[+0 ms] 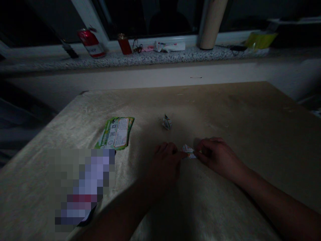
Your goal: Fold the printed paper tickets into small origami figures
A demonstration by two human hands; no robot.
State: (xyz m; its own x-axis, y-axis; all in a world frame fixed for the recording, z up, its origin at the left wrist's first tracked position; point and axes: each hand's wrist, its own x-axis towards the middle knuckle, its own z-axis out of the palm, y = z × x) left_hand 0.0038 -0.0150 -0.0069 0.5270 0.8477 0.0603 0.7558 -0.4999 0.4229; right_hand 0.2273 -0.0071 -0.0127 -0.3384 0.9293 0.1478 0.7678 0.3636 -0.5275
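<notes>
A small folded piece of printed paper (pixel 188 151) lies on the table between my two hands. My left hand (pixel 167 159) rests on the tabletop with its fingers curled, and its thumb side holds the left edge of the paper. From the other side, the fingers of my right hand (pixel 217 152) pinch the paper's right edge. Just beyond them stands a second folded paper shape (pixel 167 123), pointed at the top and printed in the same way. The dim light hides the detail of my fingertips.
Green printed packets or leaflets (pixel 117 133) lie left on the table (pixel 225 110). Nearer is a pixelated, phone-like object (pixel 87 187). Along the granite sill (pixel 155 59) behind are a red can (pixel 91 43), a small red container (pixel 124 44), crumpled wrappers (pixel 170 47) and a tall cylinder (pixel 212 26).
</notes>
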